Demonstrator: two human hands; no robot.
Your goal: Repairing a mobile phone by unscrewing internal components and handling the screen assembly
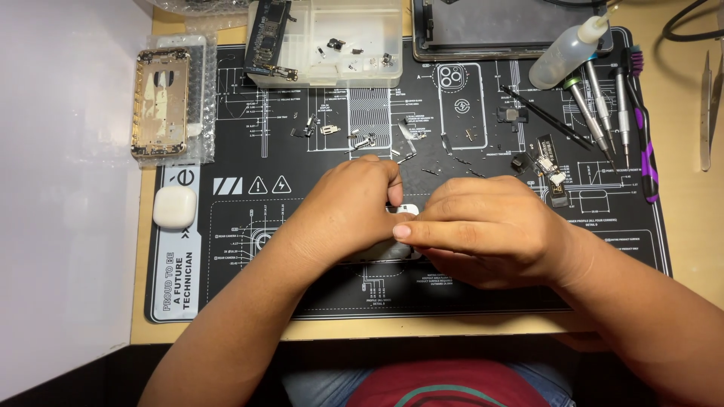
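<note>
Disassembly appears well advanced: loose parts (pixel 362 139) lie scattered on the mat (pixel 249 226). Left hand (pixel 351 211) and right hand (pixel 483 230) close their fingers on a small white device (pixel 406 210) at mat centre; reassembly remains.

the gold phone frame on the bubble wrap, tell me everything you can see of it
The gold phone frame is an emptied rear housing, metallic by its look, lying flat with its open inside facing up. Pale patches and small fittings show inside it. It rests upright in the picture on a sheet of bubble wrap at the far left edge of the black work mat, above a small white case. Neither hand touches it.
</note>
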